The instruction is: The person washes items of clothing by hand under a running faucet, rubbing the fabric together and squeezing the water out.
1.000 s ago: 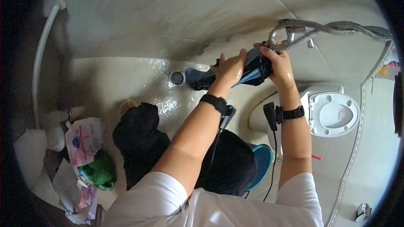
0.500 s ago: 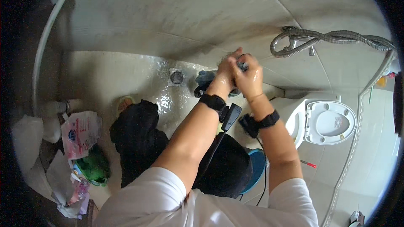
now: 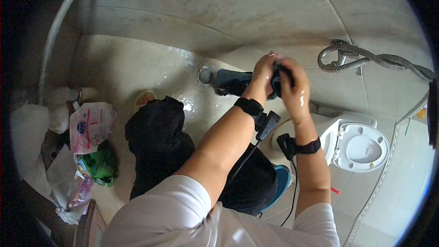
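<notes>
At the left edge of the beige floor, a pale grey curved pipe runs along the wall. Below it, crumpled translucent white plastic sheets lie heaped beside a pink-and-white printed plastic packet, with a bunched green plastic bag just below the packet. Next comes a foot in a pale sandal, near a leg in black trousers. A round grey drain sits close to the floor's far edge, where the floor meets the grey wall; the floor nearby shines wet.

Just right of the drain, a long dark blue and black cloth stretches along that far edge and up into both hands; whether its left end touches the floor cannot be told. The left hand is closed against the bunched cloth, its fingers partly hidden. Beneath the thigh shows the curved rim of a blue plastic object. The right hand, glistening wet, curls its fingers over the cloth's dark bunched end, just beside the left hand. Each wrist wears a black strap with a small black box. Farther right are a thin red rod, a white ceramic toilet with an oval seat, and a looped silver metal hose on the wall.
</notes>
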`<state>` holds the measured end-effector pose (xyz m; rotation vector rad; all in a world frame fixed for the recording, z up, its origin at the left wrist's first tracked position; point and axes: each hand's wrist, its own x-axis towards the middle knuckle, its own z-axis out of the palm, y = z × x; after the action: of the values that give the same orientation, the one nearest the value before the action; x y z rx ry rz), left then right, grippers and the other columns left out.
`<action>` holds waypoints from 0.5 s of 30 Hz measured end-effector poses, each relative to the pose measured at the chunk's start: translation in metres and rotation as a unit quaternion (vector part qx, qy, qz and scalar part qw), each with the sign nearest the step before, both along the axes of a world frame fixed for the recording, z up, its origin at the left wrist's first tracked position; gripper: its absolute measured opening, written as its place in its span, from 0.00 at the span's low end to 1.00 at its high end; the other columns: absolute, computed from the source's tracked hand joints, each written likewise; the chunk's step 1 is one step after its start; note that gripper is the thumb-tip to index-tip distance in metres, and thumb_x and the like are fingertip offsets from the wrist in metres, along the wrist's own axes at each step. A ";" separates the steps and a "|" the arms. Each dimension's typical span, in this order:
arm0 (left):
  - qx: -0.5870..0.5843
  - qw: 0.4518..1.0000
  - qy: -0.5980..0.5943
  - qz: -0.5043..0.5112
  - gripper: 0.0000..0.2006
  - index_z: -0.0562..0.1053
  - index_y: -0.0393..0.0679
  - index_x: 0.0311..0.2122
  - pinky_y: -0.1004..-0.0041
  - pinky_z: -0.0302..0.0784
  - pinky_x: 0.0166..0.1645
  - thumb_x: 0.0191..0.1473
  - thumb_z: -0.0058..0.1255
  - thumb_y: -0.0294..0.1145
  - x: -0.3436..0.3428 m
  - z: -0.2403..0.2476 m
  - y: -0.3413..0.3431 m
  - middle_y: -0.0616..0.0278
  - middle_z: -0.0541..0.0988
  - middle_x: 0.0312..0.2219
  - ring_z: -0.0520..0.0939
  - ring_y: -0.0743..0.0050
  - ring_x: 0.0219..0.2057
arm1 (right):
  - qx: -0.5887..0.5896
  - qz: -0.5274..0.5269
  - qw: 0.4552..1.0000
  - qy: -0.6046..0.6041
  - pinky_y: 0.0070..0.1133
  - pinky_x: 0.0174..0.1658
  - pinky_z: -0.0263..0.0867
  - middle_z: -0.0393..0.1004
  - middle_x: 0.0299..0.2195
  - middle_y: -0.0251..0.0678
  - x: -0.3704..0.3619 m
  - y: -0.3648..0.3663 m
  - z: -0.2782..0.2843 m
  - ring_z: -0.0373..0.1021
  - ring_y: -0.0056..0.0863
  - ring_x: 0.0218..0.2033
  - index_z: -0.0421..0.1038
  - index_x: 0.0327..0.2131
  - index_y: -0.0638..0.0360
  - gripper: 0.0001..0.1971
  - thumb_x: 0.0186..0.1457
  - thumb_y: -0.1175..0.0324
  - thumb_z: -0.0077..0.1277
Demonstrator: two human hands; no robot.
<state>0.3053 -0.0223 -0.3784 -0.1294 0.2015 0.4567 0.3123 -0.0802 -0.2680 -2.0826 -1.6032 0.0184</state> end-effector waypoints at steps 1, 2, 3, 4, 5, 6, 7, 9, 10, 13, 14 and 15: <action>-0.022 0.996 0.071 -0.053 0.15 0.68 0.49 0.30 0.72 0.70 0.35 0.56 0.42 0.50 -0.004 0.009 -0.003 0.67 0.71 0.25 0.73 0.73 0.28 | -0.063 -0.028 0.992 -0.110 0.27 0.44 0.62 0.72 0.36 0.42 -0.016 -0.002 0.008 0.69 0.39 0.37 0.70 0.33 0.59 0.07 0.48 0.73 0.50; 0.013 0.998 0.025 -0.063 0.17 0.68 0.48 0.31 0.72 0.70 0.35 0.57 0.38 0.52 -0.002 -0.007 -0.001 0.67 0.71 0.25 0.73 0.73 0.29 | -0.076 -0.051 0.987 -0.133 0.28 0.42 0.62 0.72 0.36 0.39 -0.030 0.003 0.005 0.69 0.40 0.36 0.72 0.32 0.54 0.07 0.48 0.68 0.50; 0.046 0.996 -0.026 -0.076 0.20 0.67 0.48 0.32 0.72 0.70 0.35 0.57 0.35 0.55 0.004 -0.019 -0.003 0.66 0.71 0.25 0.72 0.72 0.29 | -0.091 -0.077 0.980 -0.160 0.28 0.39 0.63 0.73 0.35 0.37 -0.035 0.004 0.006 0.69 0.40 0.36 0.73 0.31 0.50 0.07 0.47 0.63 0.51; 0.043 0.996 -0.044 -0.059 0.18 0.67 0.46 0.30 0.72 0.69 0.35 0.59 0.34 0.49 0.015 -0.021 -0.014 0.65 0.71 0.26 0.73 0.71 0.31 | -0.103 -0.079 0.974 -0.188 0.31 0.37 0.64 0.74 0.32 0.39 -0.034 0.009 0.006 0.69 0.42 0.34 0.74 0.27 0.52 0.10 0.50 0.59 0.47; 0.044 0.996 -0.050 -0.062 0.18 0.67 0.46 0.30 0.72 0.69 0.35 0.59 0.34 0.49 0.027 -0.026 -0.022 0.65 0.71 0.26 0.73 0.71 0.31 | -0.102 -0.083 0.972 -0.194 0.31 0.37 0.64 0.74 0.32 0.39 -0.025 0.014 0.008 0.69 0.42 0.34 0.74 0.27 0.52 0.10 0.50 0.59 0.47; 0.167 0.986 -0.018 0.020 0.16 0.68 0.46 0.30 0.72 0.69 0.35 0.59 0.35 0.46 0.025 -0.037 -0.022 0.64 0.72 0.26 0.73 0.70 0.31 | -0.097 -0.082 0.982 -0.140 0.31 0.32 0.62 0.73 0.27 0.41 -0.019 0.023 0.000 0.68 0.44 0.29 0.71 0.24 0.57 0.13 0.52 0.59 0.46; 0.288 0.952 0.015 0.102 0.14 0.68 0.45 0.30 0.72 0.69 0.35 0.58 0.36 0.42 0.021 -0.048 -0.019 0.64 0.72 0.26 0.73 0.68 0.31 | -0.092 -0.079 0.989 -0.084 0.32 0.28 0.61 0.72 0.22 0.42 -0.016 0.032 -0.010 0.66 0.46 0.24 0.69 0.21 0.62 0.17 0.54 0.59 0.45; 0.200 0.977 0.067 0.030 0.13 0.69 0.44 0.29 0.70 0.70 0.33 0.57 0.37 0.40 0.023 -0.017 -0.025 0.63 0.73 0.25 0.74 0.68 0.29 | -0.001 -0.060 0.993 -0.103 0.31 0.23 0.58 0.68 0.15 0.41 0.026 0.016 -0.031 0.63 0.40 0.16 0.65 0.19 0.67 0.22 0.57 0.56 0.42; 0.113 0.985 0.121 -0.043 0.11 0.70 0.42 0.29 0.69 0.70 0.31 0.55 0.38 0.37 0.020 0.009 -0.031 0.62 0.73 0.24 0.74 0.68 0.26 | -0.020 -0.142 0.989 -0.031 0.30 0.24 0.58 0.66 0.14 0.39 0.050 -0.002 -0.030 0.61 0.34 0.16 0.65 0.18 0.67 0.23 0.57 0.56 0.41; 0.108 0.958 0.247 -0.095 0.10 0.70 0.39 0.27 0.67 0.69 0.28 0.53 0.40 0.34 0.007 0.024 -0.016 0.60 0.73 0.23 0.73 0.68 0.23 | -0.012 -0.227 0.971 0.076 0.27 0.24 0.56 0.61 0.13 0.33 0.056 0.000 -0.022 0.55 0.22 0.18 0.63 0.17 0.68 0.24 0.59 0.57 0.39; 0.156 0.953 0.238 -0.101 0.10 0.70 0.39 0.27 0.67 0.69 0.28 0.52 0.41 0.34 0.001 0.025 -0.011 0.61 0.73 0.23 0.73 0.68 0.23 | -0.061 -0.269 0.957 0.088 0.29 0.28 0.60 0.66 0.17 0.41 0.056 0.003 -0.019 0.62 0.34 0.22 0.66 0.21 0.67 0.23 0.58 0.56 0.39; 0.204 0.946 0.228 -0.107 0.10 0.71 0.39 0.27 0.67 0.68 0.27 0.52 0.42 0.34 -0.002 0.029 -0.007 0.61 0.72 0.22 0.72 0.69 0.22 | -0.110 -0.312 0.939 0.099 0.32 0.32 0.63 0.72 0.22 0.49 0.056 0.004 -0.015 0.70 0.45 0.27 0.70 0.24 0.67 0.23 0.57 0.55 0.38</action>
<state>0.3032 -0.0294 -0.3497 0.4075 0.5647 0.2977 0.3686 -0.0761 -0.2835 -2.5810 -0.8013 0.1895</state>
